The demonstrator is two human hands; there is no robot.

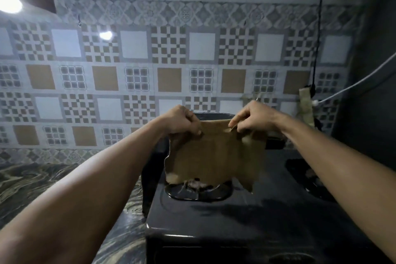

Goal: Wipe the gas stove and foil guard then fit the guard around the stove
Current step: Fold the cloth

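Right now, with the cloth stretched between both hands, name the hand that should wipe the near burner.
Left, probably. The left hand grips the cloth corner above the burner on that side of the stove; the right hand holds farther right.

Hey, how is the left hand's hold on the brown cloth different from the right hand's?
The left hand is balled into a fist, bunching the brown cloth's upper left corner; the right hand pinches the top edge with fingertips, fingers more extended. The left grip sits at the cloth's corner; the right sits inward, leaving cloth beyond it. Both hold the cloth by its top edge, hanging above the black gas stove.
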